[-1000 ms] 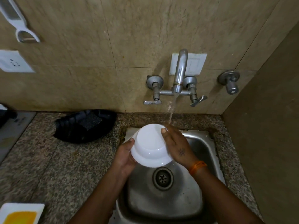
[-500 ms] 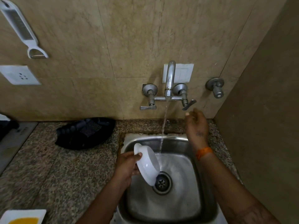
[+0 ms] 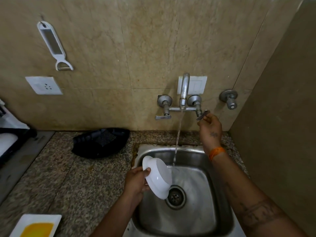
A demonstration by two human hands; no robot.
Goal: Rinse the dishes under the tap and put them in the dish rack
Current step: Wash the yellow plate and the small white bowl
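My left hand (image 3: 136, 181) grips a white bowl (image 3: 158, 177) by its rim, tilted on edge over the left side of the steel sink (image 3: 220, 211). Water runs from the tap (image 3: 183, 90) in a thin stream past the bowl's upper right edge. My right hand (image 3: 209, 127) is raised to the wall, its fingers curled round the right tap lever (image 3: 203, 114). The dish rack (image 3: 10, 139) shows only partly at the far left edge, dark with something white in it.
A black tray (image 3: 100, 142) with a scrubber lies on the granite counter (image 3: 68, 182) left of the sink. A white plate (image 3: 36, 225) with yellow residue sits at the front left. A peeler (image 3: 54, 47) and a socket (image 3: 44, 85) are on the wall.
My right hand left the bowl and rose to the right tap lever, now gripping it. My left hand tipped the bowl on edge and lowered it to the sink's left side.
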